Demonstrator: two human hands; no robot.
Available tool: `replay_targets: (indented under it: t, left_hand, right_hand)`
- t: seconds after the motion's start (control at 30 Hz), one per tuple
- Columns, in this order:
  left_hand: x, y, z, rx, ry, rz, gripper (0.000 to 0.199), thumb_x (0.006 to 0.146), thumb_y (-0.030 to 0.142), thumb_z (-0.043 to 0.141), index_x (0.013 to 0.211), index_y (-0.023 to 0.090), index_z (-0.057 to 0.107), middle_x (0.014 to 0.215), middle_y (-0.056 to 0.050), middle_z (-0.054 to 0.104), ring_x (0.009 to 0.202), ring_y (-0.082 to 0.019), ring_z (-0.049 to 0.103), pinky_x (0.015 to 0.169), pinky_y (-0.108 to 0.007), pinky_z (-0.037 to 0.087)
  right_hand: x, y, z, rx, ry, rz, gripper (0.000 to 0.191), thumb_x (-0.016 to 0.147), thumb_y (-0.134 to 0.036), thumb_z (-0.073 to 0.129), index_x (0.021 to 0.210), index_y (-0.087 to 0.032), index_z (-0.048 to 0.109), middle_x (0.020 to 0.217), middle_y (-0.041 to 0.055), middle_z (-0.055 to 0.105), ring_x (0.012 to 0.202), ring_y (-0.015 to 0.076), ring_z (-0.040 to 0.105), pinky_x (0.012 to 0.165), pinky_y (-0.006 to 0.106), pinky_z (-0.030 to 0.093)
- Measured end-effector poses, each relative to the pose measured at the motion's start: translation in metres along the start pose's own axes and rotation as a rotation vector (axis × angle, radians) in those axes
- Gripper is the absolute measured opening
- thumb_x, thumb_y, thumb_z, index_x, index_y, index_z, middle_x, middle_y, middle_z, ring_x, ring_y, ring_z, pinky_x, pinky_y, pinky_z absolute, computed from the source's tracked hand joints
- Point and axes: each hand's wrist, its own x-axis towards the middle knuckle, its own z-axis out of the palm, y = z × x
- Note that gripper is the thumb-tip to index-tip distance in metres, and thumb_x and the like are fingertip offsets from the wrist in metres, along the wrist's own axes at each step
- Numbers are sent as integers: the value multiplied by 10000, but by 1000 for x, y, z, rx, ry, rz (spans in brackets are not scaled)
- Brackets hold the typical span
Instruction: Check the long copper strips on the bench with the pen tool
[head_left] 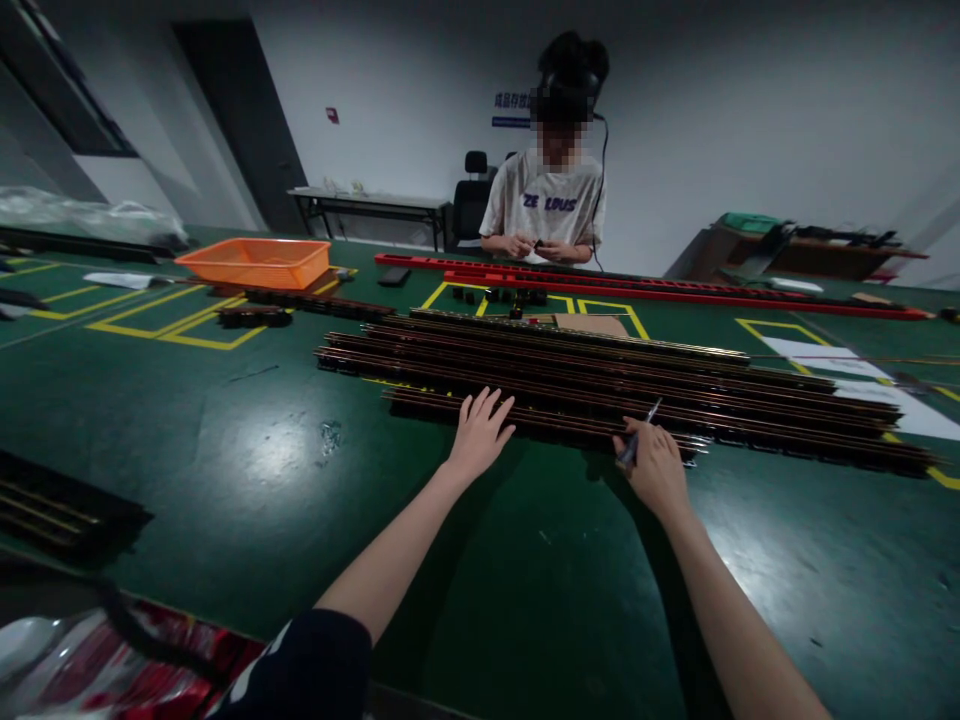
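Several long, dark strips [600,372] with thin brass-coloured lines lie side by side across the green table. One front strip [559,428] sits nearest to me, a little apart from the rest on its left end. My left hand [480,437] rests at this front strip with its fingers spread, holding nothing. Farther right, my right hand [660,468] is closed around a slim pen-like tool [628,450], whose thin, shiny end points up and away. That hand is beside the right part of the front strip; its fingertips are partly hidden.
An orange tray [259,262] stands at the back left. Long red rails [675,289] run along the far side, where a person [545,205] handles a small dark part. More dark strips [64,510] lie at the left. White papers [900,405] lie at the right.
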Motion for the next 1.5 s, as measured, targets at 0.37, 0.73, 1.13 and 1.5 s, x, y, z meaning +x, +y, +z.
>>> replay_targets:
  t: [0.37, 0.73, 1.13, 1.5]
  left_hand:
    - [-37, -65, -40, 138, 89, -245, 450, 900, 327, 417, 1315, 174, 498, 1419, -128, 436, 1357, -299, 317, 1092, -536, 243]
    - [-136, -179, -155, 241, 325, -1259, 572, 749, 494, 374, 1226, 221, 534, 1483, -126, 311, 1360, -473, 161, 994, -707, 170]
    - [-107, -177, -118, 184, -31, -894, 511, 805, 404, 371, 1201, 153, 574, 1201, -190, 599, 1154, -369, 516, 963, -574, 366]
    - [-14, -76, -16, 53, 191, -214, 427, 903, 315, 440, 1281, 132, 515, 1372, -180, 441, 1338, -316, 329, 1091, -491, 292]
  right_hand:
    - [3, 6, 4, 4, 67, 91, 300, 895, -423, 394, 979, -157, 504, 945, 170, 627, 895, 310, 583, 852, 474, 460]
    - [2, 6, 6, 20, 80, 82, 340, 879, -388, 425, 1068, -116, 503, 997, 190, 613, 958, 320, 565, 879, 483, 444]
    - [1, 9, 7, 54, 29, 22, 211, 847, -379, 463, 931, -185, 480, 1029, 170, 620, 912, 302, 534, 850, 476, 439]
    - [0, 13, 10, -3, 45, 1, 407, 876, -427, 411, 1134, -118, 472, 884, 134, 617, 907, 305, 567, 896, 481, 438]
